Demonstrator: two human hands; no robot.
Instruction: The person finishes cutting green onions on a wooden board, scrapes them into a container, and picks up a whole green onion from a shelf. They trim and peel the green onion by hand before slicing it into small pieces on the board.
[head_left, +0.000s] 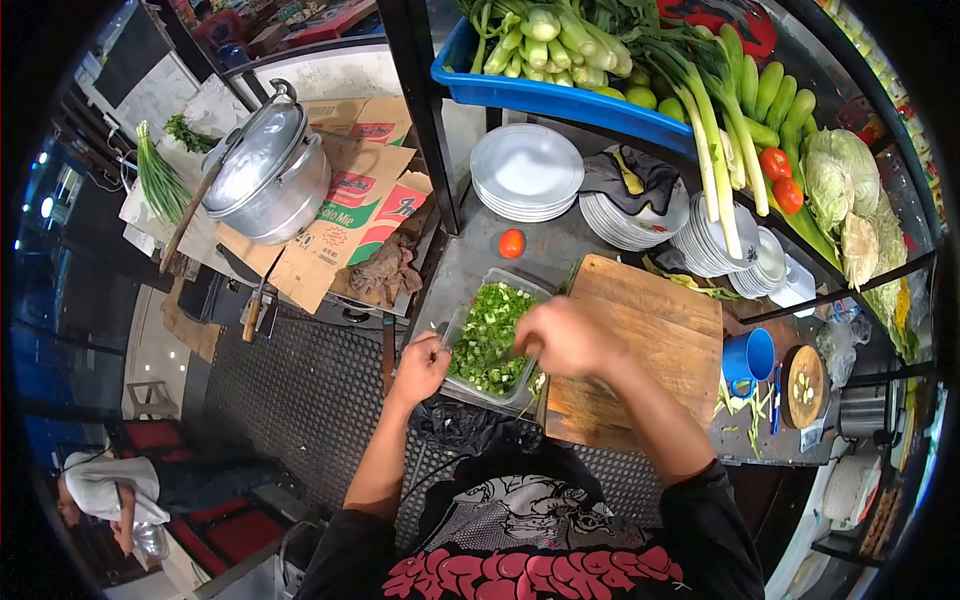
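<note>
A clear plastic container (455,375) full of chopped green onions (492,335) sits on the counter in front of me. My left hand (420,368) is closed on the container's left edge. Over its right side, my right hand (568,340) has its fingers curled down at the chopped greens; whatever is between them is hidden. Just right of the container lies a wooden cutting board (650,340), partly under my right forearm. One tomato (511,243) rests behind the container.
Stacked white plates (527,170) stand at the back, below a blue tray (570,97) of vegetables. Rightward are a blue mug (748,360) and a small round board (804,387). A large metal pot (270,180) and a knife (256,310) are on the left. Another person (115,490) is at lower left.
</note>
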